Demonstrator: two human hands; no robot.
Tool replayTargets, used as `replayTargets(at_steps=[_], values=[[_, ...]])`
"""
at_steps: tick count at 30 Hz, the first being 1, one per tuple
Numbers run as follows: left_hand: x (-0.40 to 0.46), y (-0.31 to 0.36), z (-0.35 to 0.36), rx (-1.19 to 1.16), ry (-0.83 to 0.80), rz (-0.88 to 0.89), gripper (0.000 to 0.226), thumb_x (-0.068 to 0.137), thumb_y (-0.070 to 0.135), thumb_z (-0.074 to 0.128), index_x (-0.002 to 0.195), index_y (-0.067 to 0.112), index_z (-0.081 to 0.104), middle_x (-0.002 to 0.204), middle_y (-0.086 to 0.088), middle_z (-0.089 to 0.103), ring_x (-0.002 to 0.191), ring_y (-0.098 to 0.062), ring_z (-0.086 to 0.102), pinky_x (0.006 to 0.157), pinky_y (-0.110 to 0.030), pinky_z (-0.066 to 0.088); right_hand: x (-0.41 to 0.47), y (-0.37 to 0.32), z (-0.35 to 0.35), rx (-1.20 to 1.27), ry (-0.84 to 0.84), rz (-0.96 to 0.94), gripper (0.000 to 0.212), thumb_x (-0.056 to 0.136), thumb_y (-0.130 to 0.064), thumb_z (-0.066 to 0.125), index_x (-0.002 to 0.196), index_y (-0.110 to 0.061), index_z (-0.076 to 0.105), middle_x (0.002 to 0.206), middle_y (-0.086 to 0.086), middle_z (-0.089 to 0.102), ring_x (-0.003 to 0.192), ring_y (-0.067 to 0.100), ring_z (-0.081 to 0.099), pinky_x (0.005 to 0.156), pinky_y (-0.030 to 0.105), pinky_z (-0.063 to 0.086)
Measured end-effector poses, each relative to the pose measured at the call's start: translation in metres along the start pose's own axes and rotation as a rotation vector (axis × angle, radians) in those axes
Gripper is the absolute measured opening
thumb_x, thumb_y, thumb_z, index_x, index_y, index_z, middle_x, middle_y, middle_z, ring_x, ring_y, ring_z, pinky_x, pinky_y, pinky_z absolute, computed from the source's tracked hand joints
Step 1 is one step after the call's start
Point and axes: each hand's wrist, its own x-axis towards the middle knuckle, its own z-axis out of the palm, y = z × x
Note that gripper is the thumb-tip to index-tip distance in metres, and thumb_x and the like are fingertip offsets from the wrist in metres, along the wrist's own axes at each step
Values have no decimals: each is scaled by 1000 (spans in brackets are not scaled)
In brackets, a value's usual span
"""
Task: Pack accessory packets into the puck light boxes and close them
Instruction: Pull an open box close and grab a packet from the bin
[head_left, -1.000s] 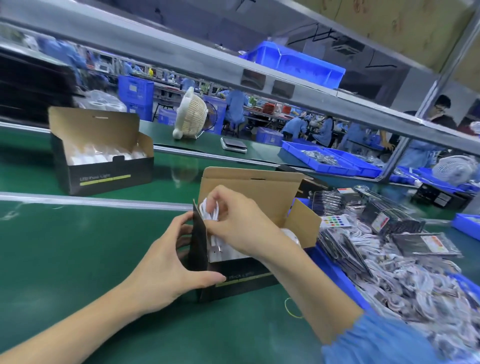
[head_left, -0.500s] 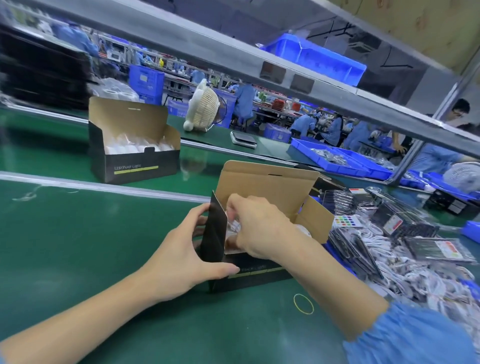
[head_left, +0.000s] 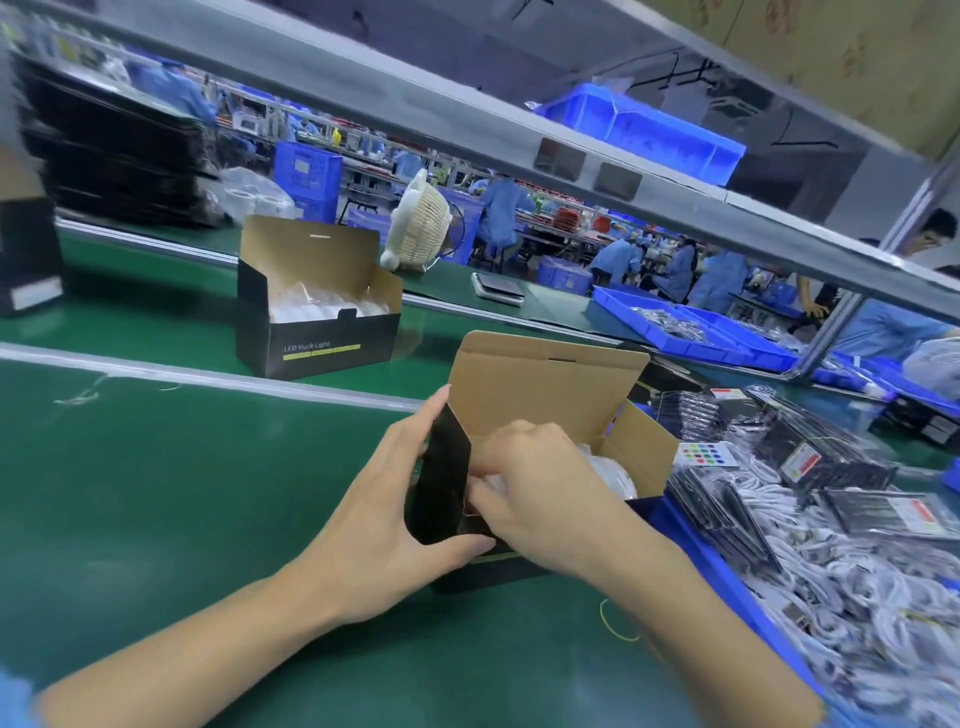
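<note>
An open black puck light box (head_left: 550, 395) with a brown inner lid stands on the green belt in front of me. My left hand (head_left: 387, 514) grips its black left side flap (head_left: 441, 483), thumb under the front corner. My right hand (head_left: 540, 499) is pushed into the box's left end, fingers closed on a white accessory packet that is mostly hidden. A white puck light (head_left: 615, 475) shows inside on the right. A second open box (head_left: 317, 332) labelled LED Puck Light stands farther back on the left.
A blue tray (head_left: 727, 577) at my right holds several white cable packets and black packets. A yellow rubber band (head_left: 618, 621) lies on the belt. A white fan (head_left: 421, 223), a scale, blue bins and stacked black boxes are behind. People work beyond.
My right hand has pushed the white packet down from above the box into its left end. The left hand keeps hold of the side flap. My view has shifted, moving everything rightwards.
</note>
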Motion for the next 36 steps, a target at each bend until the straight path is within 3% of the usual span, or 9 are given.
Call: replayTargets(at_steps=[4, 8, 13, 17, 19, 22, 28, 34, 36], values=[[-2, 2, 1, 138, 32, 110, 99, 79, 52, 73, 161, 37, 20, 159, 7, 30, 148, -7, 30, 118, -32, 34, -12, 4, -14, 98, -267, -74, 25, 94, -29, 37, 75, -29, 54, 107, -10, 61, 111, 13, 42, 74, 19, 29], [2, 5, -5, 557, 116, 398, 84, 84, 49, 69, 152, 8, 43, 155, -22, 33, 143, -34, 34, 115, -42, 34, -20, 8, -12, 9, -378, -203, 38, 93, -48, 49, 118, -21, 56, 130, -11, 49, 126, 12, 33, 110, 39, 26], [1, 5, 4, 671, 25, 560, 42, 93, 25, 58, 129, 4, 67, 136, -12, 60, 132, -27, 50, 110, -41, 40, -42, 72, -32, 111, 409, 88, 39, 88, -33, 68, 124, -17, 64, 135, -2, 56, 126, 18, 51, 109, 37, 37], [9, 14, 6, 539, 35, 484, 28, 89, 24, 55, 97, 9, 77, 105, -1, 72, 104, -15, 59, 97, -30, 45, -52, 97, -19, 301, 271, 552, 57, 91, -33, 64, 143, -16, 46, 135, -1, 60, 121, 14, 55, 100, 23, 36], [15, 21, 0, 447, 70, 336, 30, 91, 31, 54, 84, 13, 77, 91, 7, 73, 90, -11, 63, 86, -31, 48, -54, 76, 7, 363, 273, 455, 27, 96, -34, 57, 116, -20, 67, 107, -9, 71, 116, 5, 58, 88, 15, 37], [22, 26, -12, 318, 146, 135, 13, 91, 28, 72, 79, 25, 74, 77, 15, 71, 79, -7, 66, 76, -20, 49, -54, 59, 24, 346, 274, 356, 46, 102, -43, 37, 79, -8, 55, 70, -1, 60, 98, 4, 63, 83, 20, 44], [28, 13, -32, 82, 126, -113, 107, 77, 4, 85, 154, 41, 20, 148, 21, 44, 132, 9, 44, 106, -22, 37, -29, 92, 4, 610, 370, 395, 12, 81, -21, 77, 87, -23, 67, 87, -12, 70, 87, 4, 64, 86, 29, 52], [25, 7, -37, 19, 85, 36, 32, 75, 40, 82, 100, 39, 62, 111, 12, 71, 113, -13, 66, 101, -37, 50, -29, 105, 41, 1144, 451, 310, 65, 80, 11, 70, 128, -17, 39, 112, -2, 69, 108, 14, 63, 83, 16, 50], [21, 3, -38, 22, 65, 49, 40, 71, 63, 81, 88, 32, 64, 105, 7, 72, 112, -16, 68, 99, -37, 51, -39, 111, 45, 1142, 362, 202, 61, 80, 1, 74, 131, -10, 43, 110, -6, 71, 105, 8, 65, 82, 13, 49]])
